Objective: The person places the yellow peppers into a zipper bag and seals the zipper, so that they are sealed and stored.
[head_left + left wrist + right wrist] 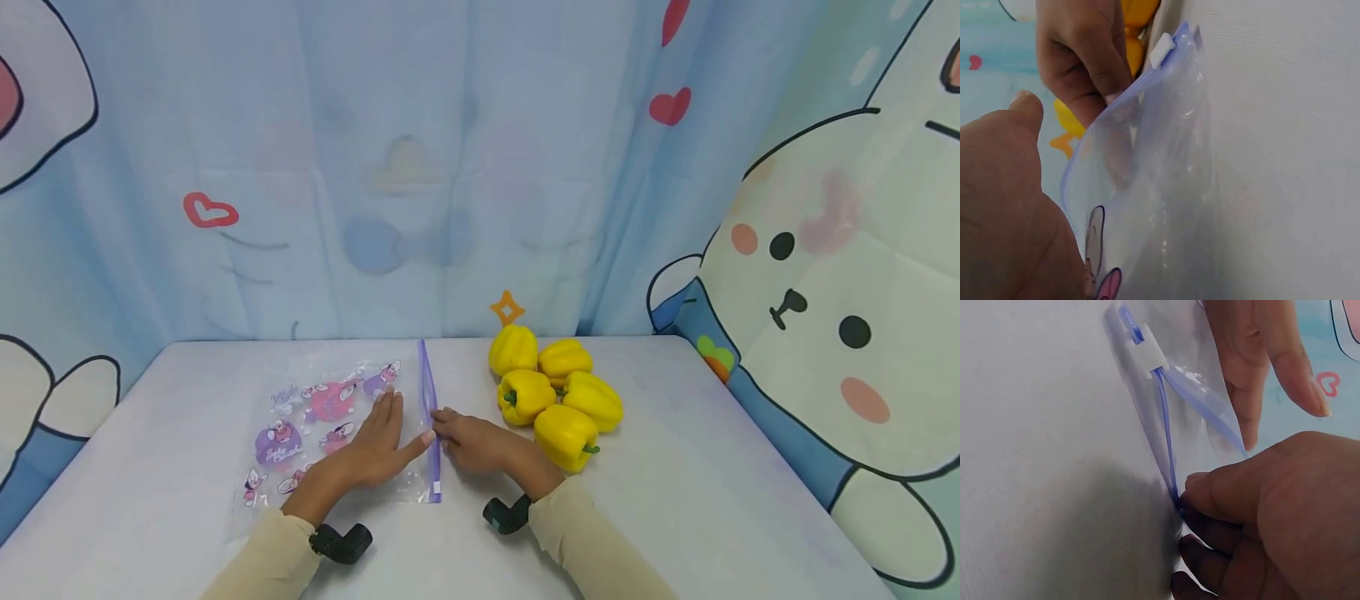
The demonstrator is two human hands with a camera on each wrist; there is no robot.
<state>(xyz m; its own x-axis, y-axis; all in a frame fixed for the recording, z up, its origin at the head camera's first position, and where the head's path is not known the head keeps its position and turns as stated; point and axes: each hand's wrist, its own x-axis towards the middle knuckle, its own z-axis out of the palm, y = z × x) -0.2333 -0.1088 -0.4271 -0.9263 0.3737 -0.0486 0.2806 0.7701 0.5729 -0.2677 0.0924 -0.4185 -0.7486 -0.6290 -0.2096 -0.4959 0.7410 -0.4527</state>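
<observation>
A clear zip bag (315,467) with pink and purple cartoon prints lies flat, its purple zip edge (428,392) toward the right. Flat on top of the bag rests my left hand (375,446), fingers straight and thumb reaching to the zip edge. My right hand (480,444) pinches one side of the bag's mouth; in the right wrist view, thumb and forefinger of the right hand (1241,512) meet on the purple strip. The two strips stand apart near the white slider (1147,353). In the left wrist view some right fingers show through the clear film.
Several yellow bell peppers (566,433) sit in a cluster just right of my right hand, on the white table (712,500). Behind the table hangs a blue cartoon curtain (450,167). A black wrist camera is on each wrist.
</observation>
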